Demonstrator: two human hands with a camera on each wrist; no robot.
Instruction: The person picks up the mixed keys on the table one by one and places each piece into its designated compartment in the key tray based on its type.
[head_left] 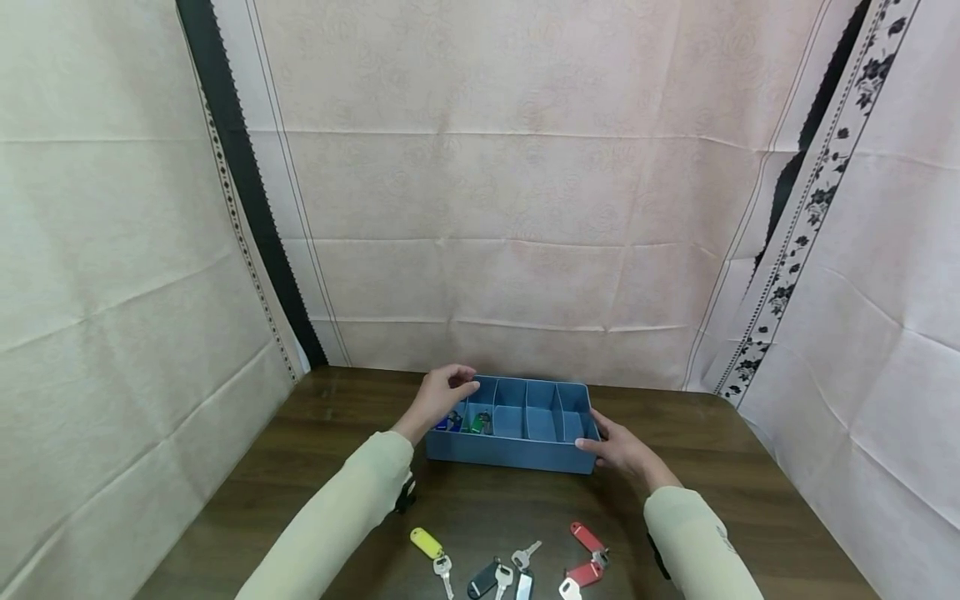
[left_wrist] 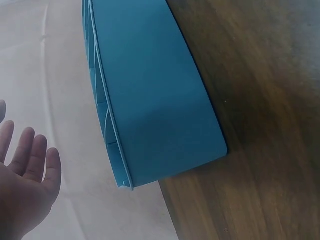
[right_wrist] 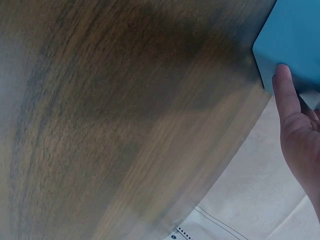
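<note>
Your right hand [head_left: 619, 451] gripped blue box [head_left: 510, 452] by right end, far back on table [head_left: 675, 417]! Your left hand [head_left: 442, 396] hovered, released, by left end; yellow key tag [head_left: 427, 543] lay nearer you.

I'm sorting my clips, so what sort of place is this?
Probably a makeshift indoor filming corner: pale cloths screen three sides of a wooden table with a blue compartment tray.

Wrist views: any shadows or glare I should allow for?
Left wrist: the blue box is softly shaded across its side, no strong glare. Right wrist: the table darkens in shadow near the box, with a pale sheen at the picture's left edge.
</note>
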